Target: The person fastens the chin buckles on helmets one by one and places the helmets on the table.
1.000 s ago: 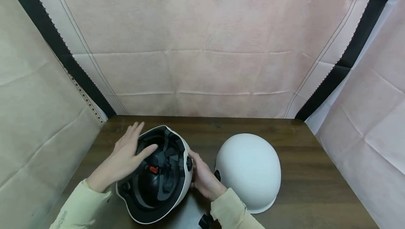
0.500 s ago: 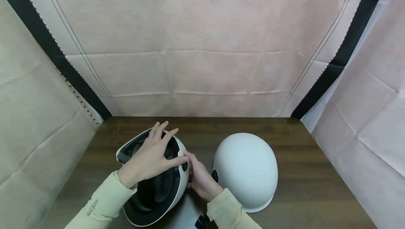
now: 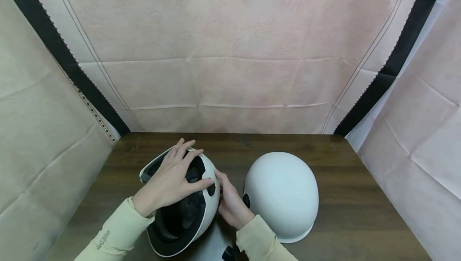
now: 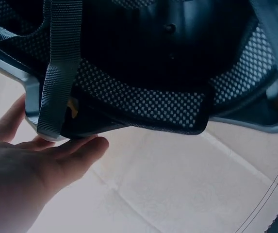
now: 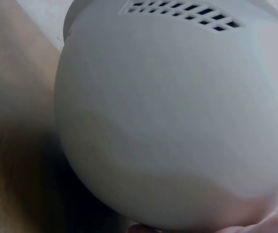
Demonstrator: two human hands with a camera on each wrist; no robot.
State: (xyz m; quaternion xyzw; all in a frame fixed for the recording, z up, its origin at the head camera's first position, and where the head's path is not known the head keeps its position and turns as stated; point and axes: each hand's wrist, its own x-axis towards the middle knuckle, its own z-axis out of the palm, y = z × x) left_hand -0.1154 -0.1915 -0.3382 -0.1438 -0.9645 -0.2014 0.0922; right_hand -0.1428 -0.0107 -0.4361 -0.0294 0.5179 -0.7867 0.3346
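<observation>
A white helmet lies on its side with its black-lined opening facing up and left, in the head view. My right hand holds it at the right side, thumb along the shell by a black round knob. Spread over the opening is my left hand, its fingers straight at the far rim and its thumb tip at the knob. In the left wrist view, dark webbing straps and a mesh pad line the helmet, with a hand at its edge. The right wrist view shows the smooth shell with vents.
A second white helmet rests dome up on the wooden table, just right of my right hand. A small black object sits by my right cuff. Pale fabric walls with black edging surround the table.
My left hand has moved right across the helmet's opening, covering the red buckle that showed earlier inside. The held helmet has turned slightly. My right hand keeps its hold; the second helmet stays put.
</observation>
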